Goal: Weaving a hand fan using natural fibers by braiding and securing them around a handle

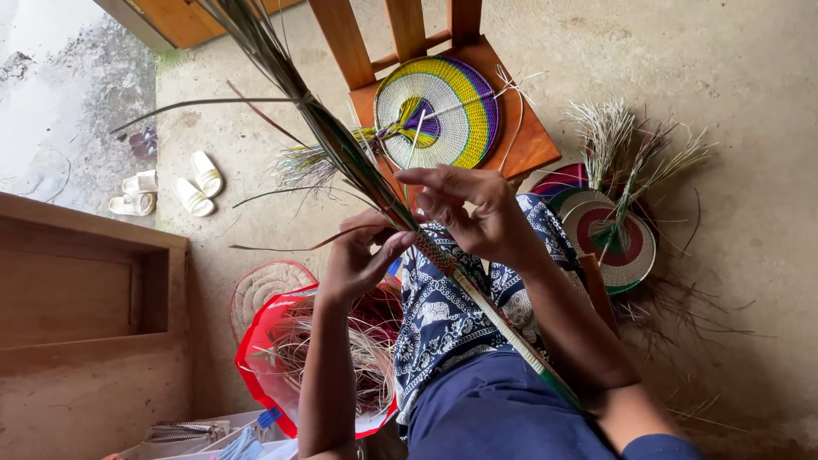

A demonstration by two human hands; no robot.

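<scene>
The concrete floor (733,77) fills most of the view, with a wooden step (77,298) at the left and a wooden chair (528,145) at the far side, just beyond the person's knees. On the chair seat lies a round woven fan (452,119) in yellow, purple and white. On the floor to the right sits a second round fan (622,243) in red, green and white, loose fibres bristling from it. Near the left, a red plastic bag (256,358) holds a tangle of pale straw, and a pair of white sandals (192,187) lies farther off.

Over the lap runs the work itself: a long bundle of grass stalks (341,145), its near stretch already bound into a tight banded handle (503,328), its far end fanning out loose. The left hand (362,255) pinches the bundle between thumb and fingers right where the binding ends. The right hand (477,213) is curled just beside it, fingertips apparently nipping a thin strand, though that strand is hard to make out.

The bundle looks light and springy; the loose stalks would likely splay or crease if gripped, so the firm wrapped part seems the safest place to hold.
</scene>
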